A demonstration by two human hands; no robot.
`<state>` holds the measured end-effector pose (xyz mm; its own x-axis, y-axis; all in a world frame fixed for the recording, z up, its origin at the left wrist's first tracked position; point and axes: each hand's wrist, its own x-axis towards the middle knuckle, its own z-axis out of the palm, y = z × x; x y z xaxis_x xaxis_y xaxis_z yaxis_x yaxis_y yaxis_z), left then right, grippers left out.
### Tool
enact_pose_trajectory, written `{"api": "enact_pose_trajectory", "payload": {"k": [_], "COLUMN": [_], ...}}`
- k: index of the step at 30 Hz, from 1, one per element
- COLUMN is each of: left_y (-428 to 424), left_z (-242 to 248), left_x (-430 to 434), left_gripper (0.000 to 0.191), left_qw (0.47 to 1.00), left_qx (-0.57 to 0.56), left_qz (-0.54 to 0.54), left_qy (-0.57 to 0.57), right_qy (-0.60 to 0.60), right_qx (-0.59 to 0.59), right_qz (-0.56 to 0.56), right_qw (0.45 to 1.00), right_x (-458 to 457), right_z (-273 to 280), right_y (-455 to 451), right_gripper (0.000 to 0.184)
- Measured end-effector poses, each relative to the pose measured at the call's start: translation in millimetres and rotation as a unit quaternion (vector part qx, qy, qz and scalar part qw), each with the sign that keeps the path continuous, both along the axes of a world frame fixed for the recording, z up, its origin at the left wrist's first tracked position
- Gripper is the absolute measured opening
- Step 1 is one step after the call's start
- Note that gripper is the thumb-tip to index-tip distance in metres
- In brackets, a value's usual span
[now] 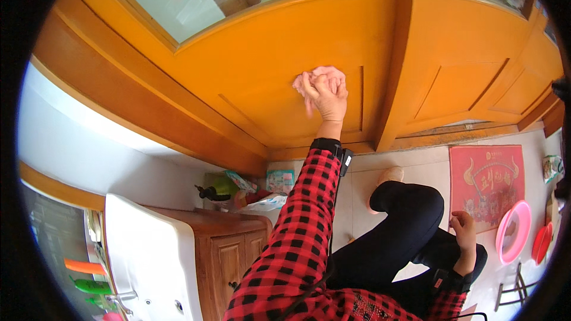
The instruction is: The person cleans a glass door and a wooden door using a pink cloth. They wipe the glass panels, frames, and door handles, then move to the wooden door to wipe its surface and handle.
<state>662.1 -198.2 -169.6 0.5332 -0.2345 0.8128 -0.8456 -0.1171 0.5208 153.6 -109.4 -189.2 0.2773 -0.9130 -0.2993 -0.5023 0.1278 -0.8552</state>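
Observation:
My left hand (325, 93) is pressed onto a crumpled pink cloth (332, 73), with its fingers bent over it. The cloth lies against the lower panel of an orange-brown wooden door (267, 67), below the door's glass pane (209, 4). My right hand (465, 228) hangs beside my dark-trousered knee at the lower right, loosely curled and holding nothing. Behind it on the tiled floor lies a red mat (486, 178) with a printed design and writing.
At lower left stands a white washbasin (151, 249) with a tap (122, 296), beside a brown wooden cabinet (227, 240). Bottles and packets (280, 180) crowd the corner by the door frame. To the right are a pink basin (514, 232), a red basin (542, 243) and another wooden door (464, 76).

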Motion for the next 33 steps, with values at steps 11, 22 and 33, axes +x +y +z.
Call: {"api": "enact_pose_trajectory", "payload": {"k": [11, 22, 33], "left_y": [86, 104, -8], "left_z": [29, 45, -95], "left_x": [142, 151, 60], "left_gripper": [0.018, 0.019, 0.024], "left_qw": [0.687, 0.809, 0.726], "left_qx": [-0.488, -0.350, -0.309], "left_qz": [-0.278, 0.083, -0.082], "left_qy": [0.461, 0.465, 0.609], "right_qy": [0.012, 0.091, 0.118], "right_qx": [-0.019, -0.037, 0.011], "right_qz": [0.027, 0.037, 0.120], "right_qw": [0.999, 0.994, 0.986], "right_x": [13, 15, 81], "right_z": [-4, 4, 3], "right_y": [-9, -8, -29], "right_gripper": [0.019, 0.022, 0.024]}}
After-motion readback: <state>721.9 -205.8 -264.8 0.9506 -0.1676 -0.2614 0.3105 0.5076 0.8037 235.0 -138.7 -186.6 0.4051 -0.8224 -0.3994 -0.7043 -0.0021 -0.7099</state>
